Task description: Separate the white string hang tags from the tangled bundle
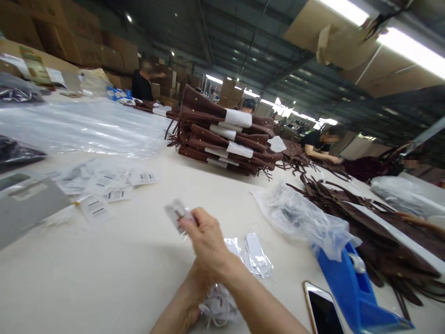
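My right hand reaches over the white table, pinching a small clear packet with a printed label between thumb and fingers. The packet is blurred. Below the right wrist lies my left hand, mostly covered, so its fingers do not show. Close to it is a bunch of white tags with strings. White hang tags in clear plastic lie just right of my right wrist. Several printed labels in clear packets are spread to the left.
Folded brown bags with white wraps are stacked ahead. Clear plastic sheeting and a grey box lie left. Rightward are a plastic bag, blue tape dispenser, phone and brown bags. Co-workers stand beyond.
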Demonstrator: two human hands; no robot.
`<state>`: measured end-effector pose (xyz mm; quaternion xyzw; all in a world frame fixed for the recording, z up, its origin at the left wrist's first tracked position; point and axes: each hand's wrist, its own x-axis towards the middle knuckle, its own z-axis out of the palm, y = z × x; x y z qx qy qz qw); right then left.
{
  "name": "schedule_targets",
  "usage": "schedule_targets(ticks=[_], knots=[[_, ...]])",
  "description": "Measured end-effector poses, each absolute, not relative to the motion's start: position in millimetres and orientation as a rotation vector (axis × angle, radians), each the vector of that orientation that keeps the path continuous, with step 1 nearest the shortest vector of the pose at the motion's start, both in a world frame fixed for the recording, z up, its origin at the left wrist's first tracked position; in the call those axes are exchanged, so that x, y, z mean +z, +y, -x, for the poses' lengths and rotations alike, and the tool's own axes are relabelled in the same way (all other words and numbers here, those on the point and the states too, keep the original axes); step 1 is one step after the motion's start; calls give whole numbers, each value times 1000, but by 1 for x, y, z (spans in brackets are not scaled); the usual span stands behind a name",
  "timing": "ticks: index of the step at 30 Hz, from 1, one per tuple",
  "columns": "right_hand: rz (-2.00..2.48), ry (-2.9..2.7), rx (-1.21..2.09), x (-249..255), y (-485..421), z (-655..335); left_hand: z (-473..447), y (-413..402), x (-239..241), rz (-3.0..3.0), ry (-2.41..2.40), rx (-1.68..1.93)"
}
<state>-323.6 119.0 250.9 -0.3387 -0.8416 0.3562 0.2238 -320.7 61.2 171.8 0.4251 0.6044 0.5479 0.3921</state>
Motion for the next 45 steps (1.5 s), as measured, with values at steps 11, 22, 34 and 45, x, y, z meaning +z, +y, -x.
schedule_targets(ticks=[11,22,34,45], knots=[[1356,-2059,650,228,177,162,328,58,196,-305,863,1408],[1179,-1553,1692,230,147,220,326,59,179,-475,891,1260],[1157,-1026,1436,220,189,186,333,60,186,-306,933,1293],[1270,-1085,1323,203,184,163,334,59,197,-255,979,1314]])
